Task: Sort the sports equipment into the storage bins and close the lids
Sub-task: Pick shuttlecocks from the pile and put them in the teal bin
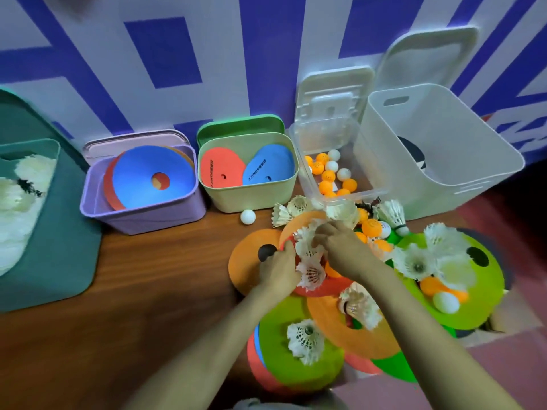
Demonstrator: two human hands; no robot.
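both hands in pile on wooden table (148, 276), right of centre. left hand (278, 270) curled round shuttlecock (310, 275), over orange disc (248, 270). right hand (343, 250) just beside it, fingertips pinching feathers of second shuttlecock (306, 242). open bins in row behind: teal bin (59, 261) with shuttlecocks, purple bin (142, 221) with blue disc (142, 170), green bin (248, 199) with discs, clear bin (305, 180) with ping-pong balls (328, 174), white bin (444, 182) far right.
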